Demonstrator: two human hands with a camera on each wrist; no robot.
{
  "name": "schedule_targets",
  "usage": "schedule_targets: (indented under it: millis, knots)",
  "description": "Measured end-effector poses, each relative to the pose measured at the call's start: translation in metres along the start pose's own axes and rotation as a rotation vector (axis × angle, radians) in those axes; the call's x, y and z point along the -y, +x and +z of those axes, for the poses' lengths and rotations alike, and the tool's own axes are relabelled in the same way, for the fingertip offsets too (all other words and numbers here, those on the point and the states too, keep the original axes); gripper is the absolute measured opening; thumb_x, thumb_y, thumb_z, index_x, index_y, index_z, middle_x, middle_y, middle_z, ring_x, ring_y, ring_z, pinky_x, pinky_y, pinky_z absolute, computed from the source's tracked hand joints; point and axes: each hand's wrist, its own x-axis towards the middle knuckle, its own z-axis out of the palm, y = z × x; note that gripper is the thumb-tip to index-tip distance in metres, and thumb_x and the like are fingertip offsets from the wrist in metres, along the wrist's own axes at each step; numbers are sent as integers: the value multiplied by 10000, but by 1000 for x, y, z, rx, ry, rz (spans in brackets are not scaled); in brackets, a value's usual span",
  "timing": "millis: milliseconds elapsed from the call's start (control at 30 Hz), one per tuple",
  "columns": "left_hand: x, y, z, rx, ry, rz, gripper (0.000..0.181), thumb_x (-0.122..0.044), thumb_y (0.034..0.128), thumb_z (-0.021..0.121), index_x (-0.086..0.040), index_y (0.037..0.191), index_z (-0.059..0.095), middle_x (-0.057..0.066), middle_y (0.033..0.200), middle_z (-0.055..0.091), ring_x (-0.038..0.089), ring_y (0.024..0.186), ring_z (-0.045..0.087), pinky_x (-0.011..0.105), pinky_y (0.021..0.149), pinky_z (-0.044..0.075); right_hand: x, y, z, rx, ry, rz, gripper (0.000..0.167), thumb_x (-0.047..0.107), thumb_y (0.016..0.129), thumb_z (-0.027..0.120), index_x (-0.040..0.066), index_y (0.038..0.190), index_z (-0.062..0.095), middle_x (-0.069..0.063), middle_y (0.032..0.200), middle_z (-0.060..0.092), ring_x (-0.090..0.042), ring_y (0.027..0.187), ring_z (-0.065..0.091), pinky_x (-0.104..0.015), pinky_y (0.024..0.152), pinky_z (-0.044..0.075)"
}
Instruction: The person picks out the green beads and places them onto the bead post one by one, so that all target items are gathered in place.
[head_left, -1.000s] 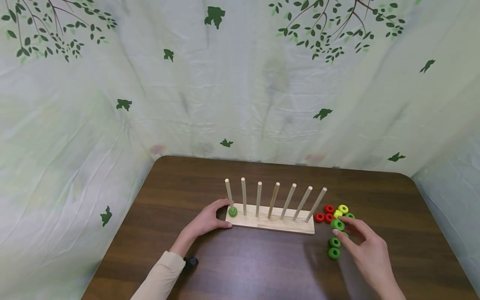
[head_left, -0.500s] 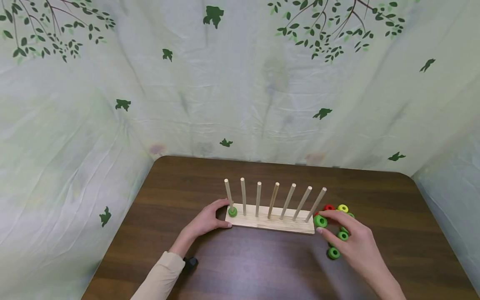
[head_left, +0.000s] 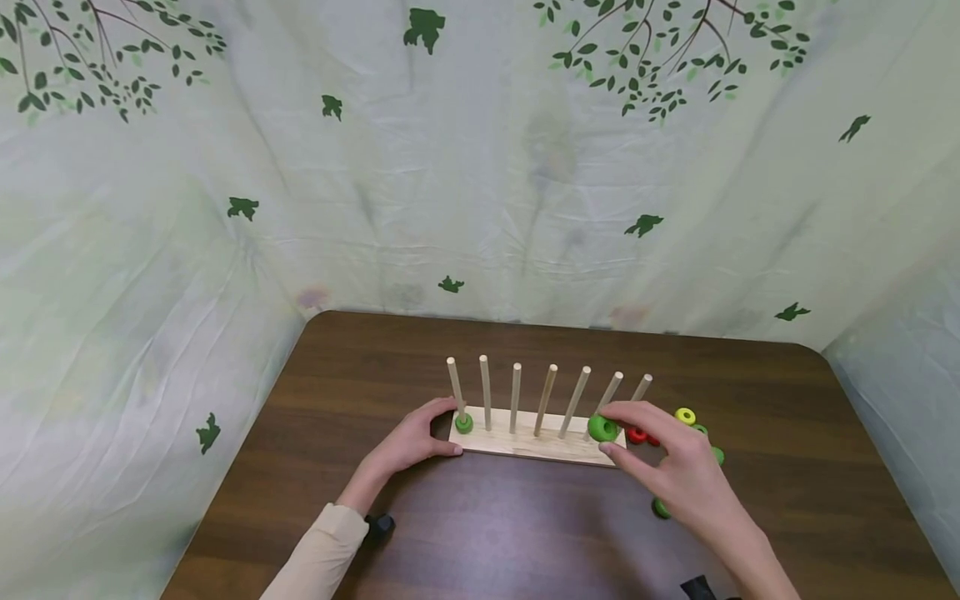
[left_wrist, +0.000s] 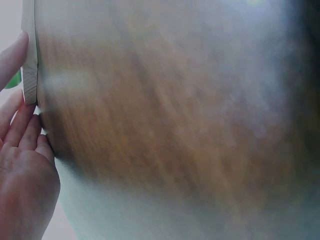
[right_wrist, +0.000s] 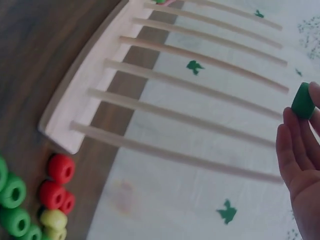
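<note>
Wooden base (head_left: 525,440) is being gripped by the left hand (head_left: 415,437); the grip of the right hand (head_left: 688,467) is pinching a green ring (head_left: 599,430) near the pegs (head_left: 545,401), its hole probably needing alignment.

Green ring (head_left: 597,430) (pinched, aloft) near pegs (head_left: 546,401) of wooden board (head_left: 525,442).
</note>
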Motion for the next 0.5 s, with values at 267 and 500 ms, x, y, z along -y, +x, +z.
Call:
schedule_targets:
  millis: [267, 500]
  knots:
    - [1, 0, -1, -2, -7, 12, 734, -231, 709, 898, -97, 1354, 575, 142, 1457, 470, 306, 1366, 393, 483, 1097, 307, 15, 18, 8, -6, 60, -67, 507, 42, 767, 839, 178, 1221, 661, 96, 1158, 648, -85, 1037, 622, -178, 839, 477]
    - [1, 1, 1, -4, -8, 18, 717, -212, 700, 901, -106, 1336, 589, 137, 1448, 481, 299, 1365, 398, 474, 1101, 303, 24, 32, 15, -5, 138, -100, 464, 43, 789, 822, 162, 1211, 672, 55, 1154, 661, -118, 1018, 622, -191, 857, 469]
